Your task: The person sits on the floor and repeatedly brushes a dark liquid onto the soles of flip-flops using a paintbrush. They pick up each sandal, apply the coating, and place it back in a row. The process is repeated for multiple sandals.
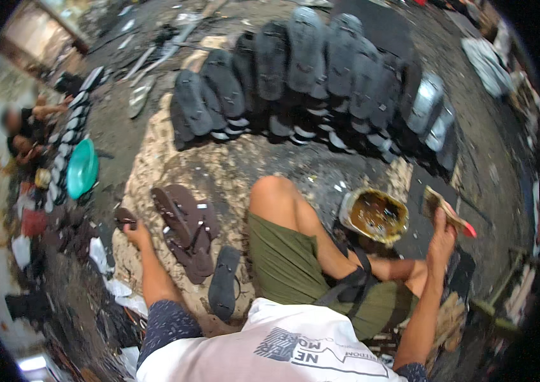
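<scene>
Out at the left, my left hand (136, 237) is closed on a dark brown flip-flop (125, 217), seen foreshortened. My right hand (442, 240) grips a wide brush (449, 215) whose handle has a red end. Just left of the brush, a tub (347, 213) holds a shiny yellow-brown liquid that coats its rim. Several brown flip-flops (187, 229) lie in a loose pile between my left arm and my bent knee. Close to my lap is a single dark grey flip-flop (223, 283) with its strap at one side.
Ahead of me, several black flip-flops (271, 60) lean in a curved row on the ground. A green basin (83, 169) stands at the left near another person (25, 130) and a line of more footwear (69, 137). Pale sheeting (149, 146) lies under the pile.
</scene>
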A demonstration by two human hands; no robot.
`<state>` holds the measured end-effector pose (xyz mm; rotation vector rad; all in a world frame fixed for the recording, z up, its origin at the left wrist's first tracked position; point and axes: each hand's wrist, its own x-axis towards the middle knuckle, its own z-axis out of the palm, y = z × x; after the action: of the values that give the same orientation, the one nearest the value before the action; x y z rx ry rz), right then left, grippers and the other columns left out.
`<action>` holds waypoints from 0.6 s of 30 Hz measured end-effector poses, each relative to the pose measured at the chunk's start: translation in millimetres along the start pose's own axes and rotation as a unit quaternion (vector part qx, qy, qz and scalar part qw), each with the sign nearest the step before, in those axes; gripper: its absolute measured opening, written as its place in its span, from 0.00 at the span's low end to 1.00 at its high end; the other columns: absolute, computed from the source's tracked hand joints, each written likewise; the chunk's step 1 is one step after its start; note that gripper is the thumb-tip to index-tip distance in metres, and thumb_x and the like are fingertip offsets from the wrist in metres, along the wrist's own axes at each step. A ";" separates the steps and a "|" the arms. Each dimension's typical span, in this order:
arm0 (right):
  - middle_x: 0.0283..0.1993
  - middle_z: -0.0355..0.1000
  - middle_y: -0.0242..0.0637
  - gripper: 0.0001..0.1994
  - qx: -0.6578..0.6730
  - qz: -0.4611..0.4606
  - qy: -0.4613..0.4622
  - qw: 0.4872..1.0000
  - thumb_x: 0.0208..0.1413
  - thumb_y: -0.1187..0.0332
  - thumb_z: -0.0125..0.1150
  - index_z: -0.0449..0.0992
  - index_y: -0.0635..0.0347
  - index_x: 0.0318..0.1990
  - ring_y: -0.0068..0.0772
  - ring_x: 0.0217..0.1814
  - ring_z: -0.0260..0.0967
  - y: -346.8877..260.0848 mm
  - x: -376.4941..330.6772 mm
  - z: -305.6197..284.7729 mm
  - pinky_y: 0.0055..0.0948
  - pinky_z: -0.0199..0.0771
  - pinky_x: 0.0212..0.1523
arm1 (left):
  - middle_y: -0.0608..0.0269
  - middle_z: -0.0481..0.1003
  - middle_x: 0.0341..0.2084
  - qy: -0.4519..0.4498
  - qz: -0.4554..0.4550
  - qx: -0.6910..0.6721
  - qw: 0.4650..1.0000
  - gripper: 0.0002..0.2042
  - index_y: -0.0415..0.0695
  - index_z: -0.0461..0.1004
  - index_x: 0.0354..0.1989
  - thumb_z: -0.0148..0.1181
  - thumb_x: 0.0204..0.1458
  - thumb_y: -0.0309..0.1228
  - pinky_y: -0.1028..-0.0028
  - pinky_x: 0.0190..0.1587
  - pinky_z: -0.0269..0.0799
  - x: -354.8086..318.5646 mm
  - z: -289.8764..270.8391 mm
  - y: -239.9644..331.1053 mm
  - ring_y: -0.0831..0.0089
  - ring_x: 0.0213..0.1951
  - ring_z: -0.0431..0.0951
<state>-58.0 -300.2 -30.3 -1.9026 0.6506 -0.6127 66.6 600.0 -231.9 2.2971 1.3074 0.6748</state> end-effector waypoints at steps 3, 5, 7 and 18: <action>0.53 0.77 0.35 0.16 -0.060 0.006 -0.060 0.996 0.67 0.62 0.60 0.77 0.61 0.57 0.29 0.55 0.74 -13.5 -15.3 26.1 0.31 0.71 0.59 | 0.57 0.75 0.53 -0.072 0.140 -0.224 0.962 0.29 0.35 0.67 0.64 0.65 0.54 0.32 0.65 0.55 0.70 -9.0 -0.5 35.0 0.65 0.50 0.75; 0.49 0.81 0.38 0.15 -0.103 0.015 -0.149 0.983 0.62 0.63 0.65 0.81 0.61 0.52 0.29 0.54 0.76 -26.5 -20.0 58.7 0.31 0.72 0.57 | 0.60 0.73 0.56 -0.263 -0.001 -0.486 0.834 0.29 0.36 0.65 0.67 0.62 0.55 0.29 0.66 0.54 0.70 -105.4 -57.6 123.9 0.65 0.49 0.75; 0.50 0.82 0.40 0.15 -0.227 0.020 -0.175 0.958 0.58 0.61 0.69 0.82 0.59 0.49 0.37 0.53 0.78 0.5 -24.6 67.5 0.34 0.74 0.57 | 0.60 0.70 0.60 -0.437 0.034 -0.461 0.772 0.31 0.36 0.63 0.68 0.62 0.55 0.29 0.66 0.60 0.66 -195.8 -88.8 182.7 0.65 0.55 0.72; 0.47 0.81 0.34 0.11 0.100 -0.048 -0.094 0.989 0.59 0.70 0.68 0.81 0.61 0.48 0.26 0.51 0.75 -2.6 -21.5 22.6 0.29 0.73 0.55 | 0.49 0.60 0.71 -0.441 0.414 -0.218 0.766 0.37 0.40 0.59 0.73 0.66 0.57 0.40 0.61 0.73 0.46 -355.2 -121.7 267.8 0.55 0.72 0.56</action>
<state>-58.3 -270.2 -39.4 -1.7835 0.3630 -0.5301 17.8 176.3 -56.6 2.2001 -0.3108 0.0225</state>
